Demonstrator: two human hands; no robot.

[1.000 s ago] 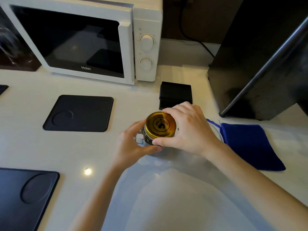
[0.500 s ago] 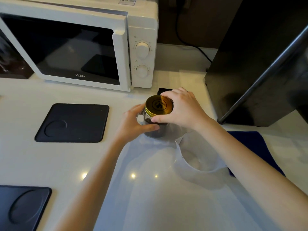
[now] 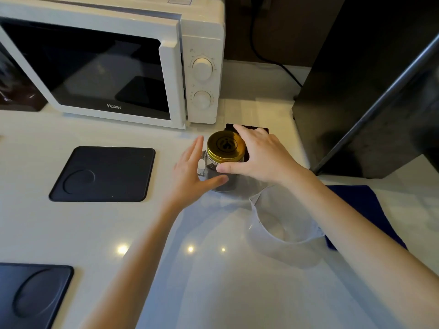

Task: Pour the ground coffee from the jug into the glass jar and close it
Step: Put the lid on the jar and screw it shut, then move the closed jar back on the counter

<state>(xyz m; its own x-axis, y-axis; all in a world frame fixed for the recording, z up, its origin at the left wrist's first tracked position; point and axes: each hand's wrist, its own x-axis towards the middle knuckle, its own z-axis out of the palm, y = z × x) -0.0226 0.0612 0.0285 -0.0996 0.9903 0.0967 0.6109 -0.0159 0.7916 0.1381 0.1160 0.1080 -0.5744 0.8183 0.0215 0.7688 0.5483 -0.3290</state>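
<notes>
The glass jar (image 3: 212, 173) stands on the white counter in front of the microwave, with dark ground coffee inside and a gold lid (image 3: 225, 146) on top. My right hand (image 3: 261, 155) grips the lid's rim with thumb and fingers. My left hand (image 3: 190, 172) is beside the jar on its left, fingers straightened and spread away from the glass, with only the thumb against the jar's lower wall. The translucent plastic jug (image 3: 280, 222) stands upright just right of and nearer than the jar, under my right forearm, and looks empty.
A white microwave (image 3: 114, 60) stands at the back left. Black mats lie at the left (image 3: 104, 174) and lower left (image 3: 31, 295). A small black box (image 3: 247, 128) sits behind the jar, a blue cloth (image 3: 363, 205) to the right, and a dark appliance (image 3: 368, 91) at the far right.
The jar has moved away from me toward the microwave, uncovering the jug. My left hand's fingers have come off the jar and spread; my right hand stays on the lid.
</notes>
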